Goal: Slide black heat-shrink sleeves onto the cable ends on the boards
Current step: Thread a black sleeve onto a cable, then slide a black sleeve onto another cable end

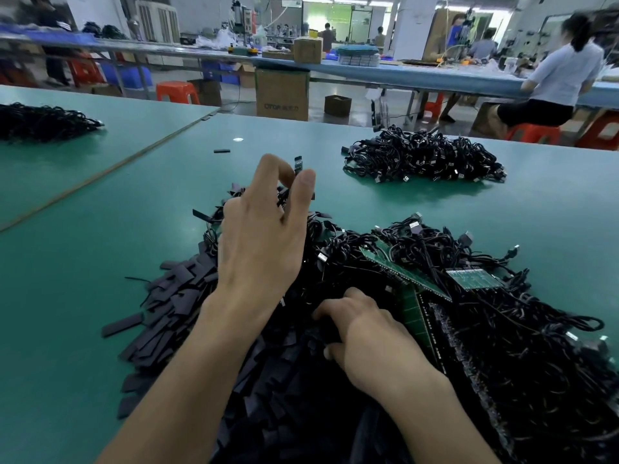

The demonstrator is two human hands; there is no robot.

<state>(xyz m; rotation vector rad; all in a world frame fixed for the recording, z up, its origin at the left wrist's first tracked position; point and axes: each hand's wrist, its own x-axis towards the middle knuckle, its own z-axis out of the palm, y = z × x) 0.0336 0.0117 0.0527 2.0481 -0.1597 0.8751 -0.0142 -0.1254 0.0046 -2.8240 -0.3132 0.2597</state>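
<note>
My left hand (pixel 264 229) is raised over the pile and pinches a small dark board piece (pixel 298 165) between thumb and fingertips. Lower down, my right hand (pixel 371 343) rests on the heap with its fingers curled into the black sleeves; what they hold is hidden. A loose heap of flat black heat-shrink sleeves (pixel 174 309) spreads at the front left. Green boards (pixel 412 276) with black cables (pixel 522 323) soldered to them lie tangled at the right.
A second bundle of black cables (pixel 425 155) lies farther back on the green table (pixel 83 262), and a third (pixel 43 122) at the far left. One stray sleeve (pixel 221 151) lies alone. A person sits at the blue bench (pixel 402 72) behind.
</note>
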